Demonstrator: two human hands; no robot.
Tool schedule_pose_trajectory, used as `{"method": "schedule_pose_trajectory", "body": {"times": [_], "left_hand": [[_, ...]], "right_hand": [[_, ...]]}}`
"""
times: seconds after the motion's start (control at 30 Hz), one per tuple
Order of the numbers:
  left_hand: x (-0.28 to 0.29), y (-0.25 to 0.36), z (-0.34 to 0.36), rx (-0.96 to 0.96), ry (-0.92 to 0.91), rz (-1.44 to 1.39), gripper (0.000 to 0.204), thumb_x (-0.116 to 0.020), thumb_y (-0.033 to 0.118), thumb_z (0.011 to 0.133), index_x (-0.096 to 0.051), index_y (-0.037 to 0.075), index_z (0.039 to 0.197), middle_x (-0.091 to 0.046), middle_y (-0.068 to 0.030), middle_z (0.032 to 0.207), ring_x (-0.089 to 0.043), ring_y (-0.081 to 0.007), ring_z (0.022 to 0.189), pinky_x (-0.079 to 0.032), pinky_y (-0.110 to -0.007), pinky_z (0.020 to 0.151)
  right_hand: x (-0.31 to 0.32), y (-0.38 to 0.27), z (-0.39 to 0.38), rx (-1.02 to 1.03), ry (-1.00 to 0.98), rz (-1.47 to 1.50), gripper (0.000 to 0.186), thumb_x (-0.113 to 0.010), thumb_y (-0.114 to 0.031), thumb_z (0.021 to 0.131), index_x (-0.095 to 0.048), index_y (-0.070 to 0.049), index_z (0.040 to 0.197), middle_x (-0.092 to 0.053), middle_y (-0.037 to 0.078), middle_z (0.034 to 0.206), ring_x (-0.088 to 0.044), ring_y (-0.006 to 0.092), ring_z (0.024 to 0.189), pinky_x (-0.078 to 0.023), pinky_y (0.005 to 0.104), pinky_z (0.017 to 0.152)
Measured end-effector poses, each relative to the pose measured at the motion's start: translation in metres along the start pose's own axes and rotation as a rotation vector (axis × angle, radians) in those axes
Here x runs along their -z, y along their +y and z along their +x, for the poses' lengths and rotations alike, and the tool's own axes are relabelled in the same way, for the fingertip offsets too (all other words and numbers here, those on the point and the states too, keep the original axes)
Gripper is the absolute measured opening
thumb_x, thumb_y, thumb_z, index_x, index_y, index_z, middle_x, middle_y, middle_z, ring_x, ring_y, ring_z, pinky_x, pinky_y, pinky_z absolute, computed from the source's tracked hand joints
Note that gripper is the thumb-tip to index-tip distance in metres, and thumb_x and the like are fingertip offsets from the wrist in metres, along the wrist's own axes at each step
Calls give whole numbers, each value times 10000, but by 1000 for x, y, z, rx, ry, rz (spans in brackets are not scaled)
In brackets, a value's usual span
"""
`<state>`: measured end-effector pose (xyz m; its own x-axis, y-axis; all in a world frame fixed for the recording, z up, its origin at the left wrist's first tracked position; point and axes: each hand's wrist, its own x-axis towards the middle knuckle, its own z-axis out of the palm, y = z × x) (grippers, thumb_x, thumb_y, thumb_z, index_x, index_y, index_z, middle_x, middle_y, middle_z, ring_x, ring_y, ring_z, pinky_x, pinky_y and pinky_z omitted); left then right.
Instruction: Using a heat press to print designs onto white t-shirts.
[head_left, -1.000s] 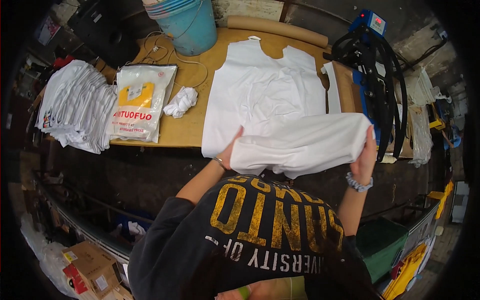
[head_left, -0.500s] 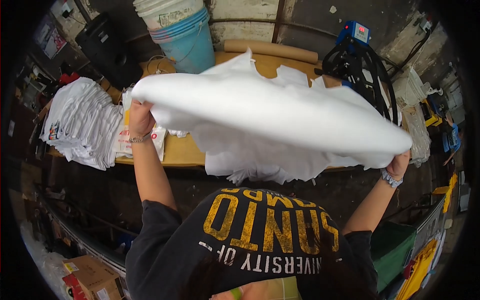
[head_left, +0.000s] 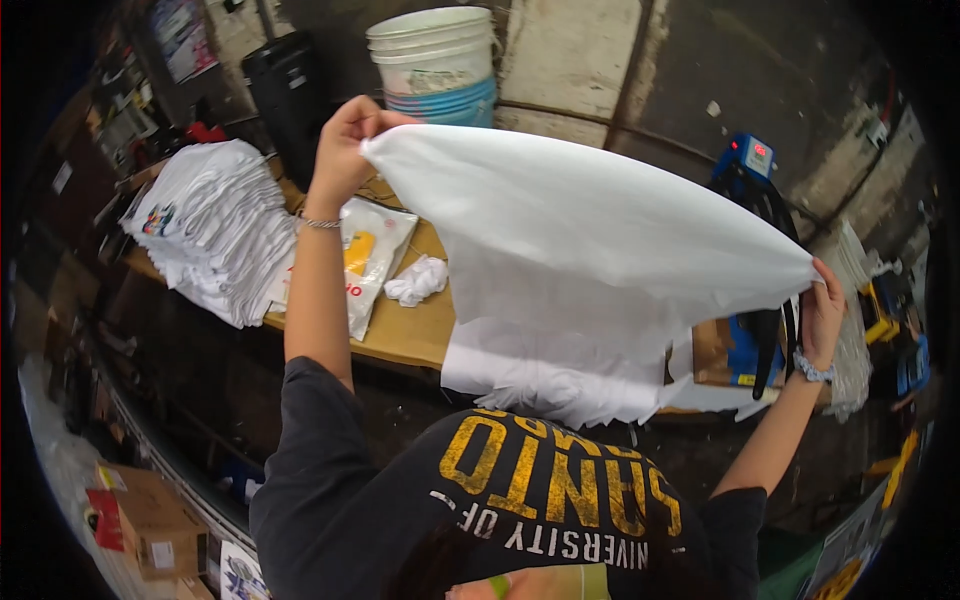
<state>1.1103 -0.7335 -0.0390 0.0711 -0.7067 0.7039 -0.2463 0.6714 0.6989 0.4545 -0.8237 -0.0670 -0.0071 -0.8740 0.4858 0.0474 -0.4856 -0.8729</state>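
My left hand (head_left: pixel 348 152) pinches the left upper corner of a large white cloth (head_left: pixel 590 215). At its right end my right hand (head_left: pixel 822 318) grips the opposite corner. The cloth is stretched between them above the table, its upper edge bulging and its lower part hanging. Under it, more white fabric (head_left: pixel 540 370) lies on the table and droops over the front edge. Left of the cloth, a small crumpled white cloth (head_left: pixel 418 282) lies beside a printed plastic bag (head_left: pixel 375 245).
A tall stack of folded white shirts (head_left: pixel 215 230) stands on the table's (head_left: pixel 405 335) left. Behind are a black speaker (head_left: pixel 285 100) and nested buckets (head_left: pixel 435 65). At the right, a black press with a blue control box (head_left: pixel 752 158) is partly hidden by the cloth.
Both hands have moved, the left one upward and inward, spreading the cloth wider and flatter. The view has shifted, so the buckets, shirts and press appear farther right.
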Motion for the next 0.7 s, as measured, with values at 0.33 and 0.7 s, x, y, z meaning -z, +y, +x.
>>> {"method": "schedule_pose_trajectory", "body": {"times": [0.33, 0.7], "left_hand": [[16, 4, 6, -48, -157, -418, 252, -695, -24, 768, -480, 90, 700, -636, -251, 1079, -668, -256, 937, -558, -346, 807], [21, 15, 6, -39, -46, -272, 283, -613, -8, 873, -420, 106, 700, -644, -110, 922, -617, -141, 786, -513, -250, 711]], "right_hand": [[12, -15, 20, 100, -81, 36, 341, -523, -75, 944, -517, 34, 1267, -582, 125, 1236, -579, 157, 1088, -450, 268, 945], [31, -16, 23, 77, 20, 27, 352, -532, -80, 939, -520, 30, 1274, -598, 114, 1206, -595, 145, 1046, -472, 258, 908]]}}
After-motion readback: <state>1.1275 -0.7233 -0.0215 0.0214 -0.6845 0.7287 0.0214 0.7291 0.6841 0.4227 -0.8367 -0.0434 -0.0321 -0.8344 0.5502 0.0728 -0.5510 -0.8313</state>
